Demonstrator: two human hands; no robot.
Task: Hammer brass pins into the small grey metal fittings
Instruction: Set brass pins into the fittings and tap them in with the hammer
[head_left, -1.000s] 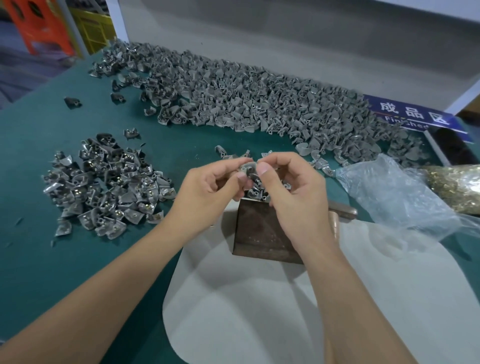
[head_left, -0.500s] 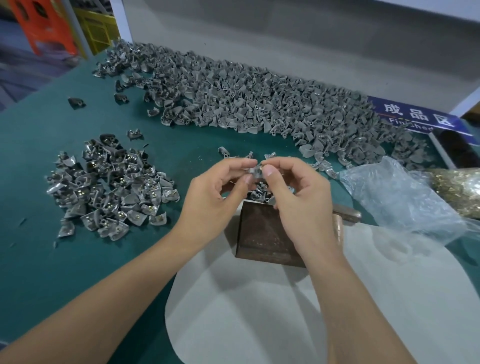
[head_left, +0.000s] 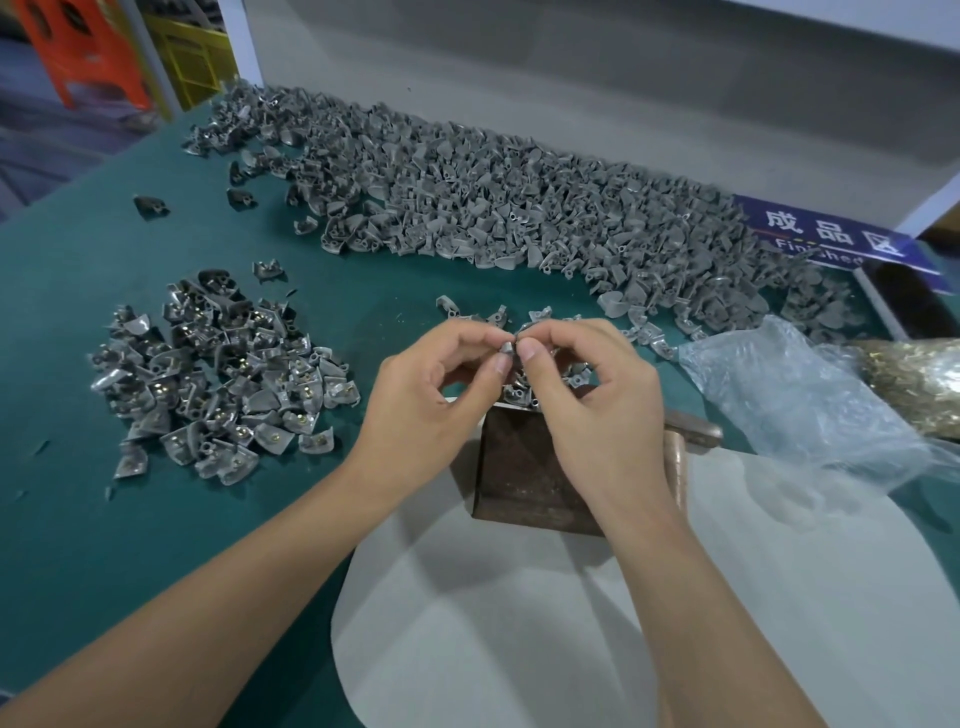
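Both hands meet above the dark metal block (head_left: 530, 483). The left hand (head_left: 426, 410) curls in, thumb and forefinger pinching a small grey fitting (head_left: 506, 347), the other fingers folded under. The right hand (head_left: 597, 405) comes in just beside it, thumb tip and forefinger closed at the same fitting; whether they hold a pin is too small to tell. More loose fittings (head_left: 524, 392) sit on the block's top, beneath the fingers. Left on the green table (head_left: 78, 545) lies a pile of pinned fittings (head_left: 218, 374); a long grey heap (head_left: 493, 208) runs along the back. A hammer (head_left: 685, 436) rests right of the block, beside a clear plastic bag (head_left: 800, 395) and brass pins (head_left: 919, 384).
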